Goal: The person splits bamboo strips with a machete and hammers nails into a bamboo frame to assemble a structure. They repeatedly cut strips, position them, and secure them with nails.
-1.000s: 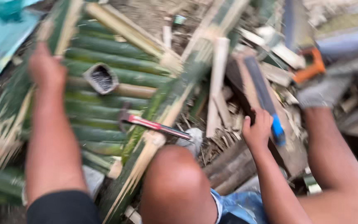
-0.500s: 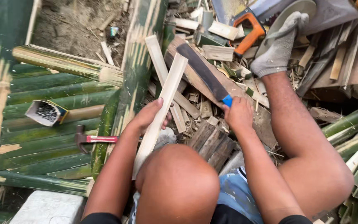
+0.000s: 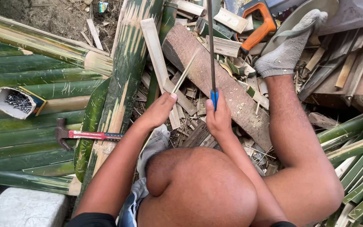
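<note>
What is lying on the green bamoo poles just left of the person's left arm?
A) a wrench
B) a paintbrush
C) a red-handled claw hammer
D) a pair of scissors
C: a claw hammer with a red handle and dark head lies flat on the green bamboo poles, near an open box of nails.

A blue handle was seen in the right hand. Left of the left hand, a red-handled hammer was laid on green, pale-streaked bamboo. An orange-handled saw and grey sock were beyond.
</note>
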